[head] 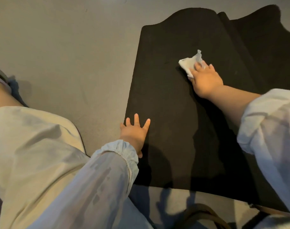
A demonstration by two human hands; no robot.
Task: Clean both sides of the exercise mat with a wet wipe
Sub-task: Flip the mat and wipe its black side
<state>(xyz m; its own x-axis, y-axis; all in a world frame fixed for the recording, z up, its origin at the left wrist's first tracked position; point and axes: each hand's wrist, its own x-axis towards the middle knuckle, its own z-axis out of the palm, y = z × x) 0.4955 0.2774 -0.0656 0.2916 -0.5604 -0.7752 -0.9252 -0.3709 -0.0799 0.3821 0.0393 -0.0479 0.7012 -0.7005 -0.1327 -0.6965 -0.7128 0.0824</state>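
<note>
Grey floor (61, 52), matt and plain, across upper left and centre of frame; no writing, brand or label legible anywhere.

Exercise mat (170, 100): black, laid on the floor, from upper centre down to lower right. Far end rippled, with a raised fold at upper right. Near edge straight, running across lower centre. No logo or print visible on surface.

Wet wipe (188, 62): white, crumpled, lying on the mat at upper centre-right, one corner sticking up, partly under fingers.

Right hand (206, 80): at centre right, palm down on the wipe, fingers fairly straight, pressing it flat to the mat. Forearm bare, pale blue sleeve (269, 123) pushed up towards the elbow.

Left hand (134, 131): at lower centre, spread flat on the mat's left edge, fingers splayed and straight, gripping nothing. Pale blue sleeve gathered at the wrist with an elastic cuff (119, 149).

Beige fabric (33, 146): large, creased, filling lower left, beside the left arm.

Brown straps (207, 212): lower centre-right, below the mat's near edge, partly in shadow; item not identifiable.
</note>
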